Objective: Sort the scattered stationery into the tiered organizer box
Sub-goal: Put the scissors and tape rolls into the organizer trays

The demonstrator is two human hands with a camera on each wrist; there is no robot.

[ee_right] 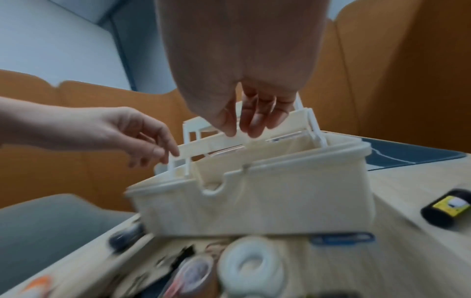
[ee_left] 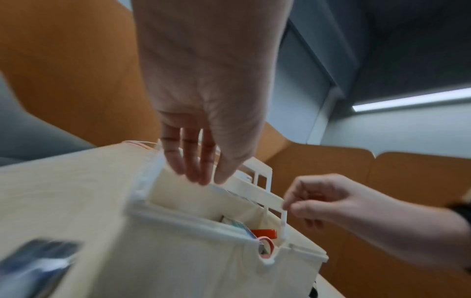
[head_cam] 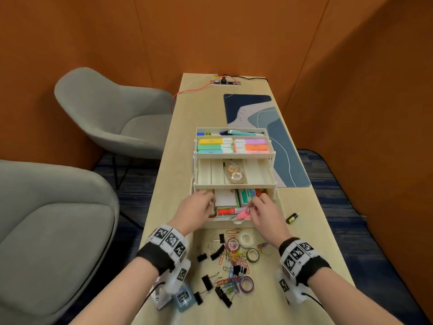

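Observation:
The cream tiered organizer box (head_cam: 234, 185) stands open in steps: highlighters on top, tape dispensers in the middle tray, notes and small boxes in the bottom bin. My left hand (head_cam: 203, 202) hangs at the bin's left side with straight fingers (ee_left: 193, 173) near the middle tray's front edge. My right hand (head_cam: 255, 207) hovers over the bin's right side, above pink scissors (head_cam: 243, 214), fingers (ee_right: 252, 129) loose and holding nothing. Binder clips (head_cam: 207, 281), coloured paper clips (head_cam: 230, 255) and tape rolls (head_cam: 246, 239) lie scattered in front of the box.
A small black bottle with a yellow label (head_cam: 292, 218) lies to the right of the box. A blue bottle (head_cam: 184, 297) stands by my left wrist. A blue desk mat (head_cam: 281, 141) lies behind the box. Two grey chairs (head_cam: 112, 118) stand left of the narrow table.

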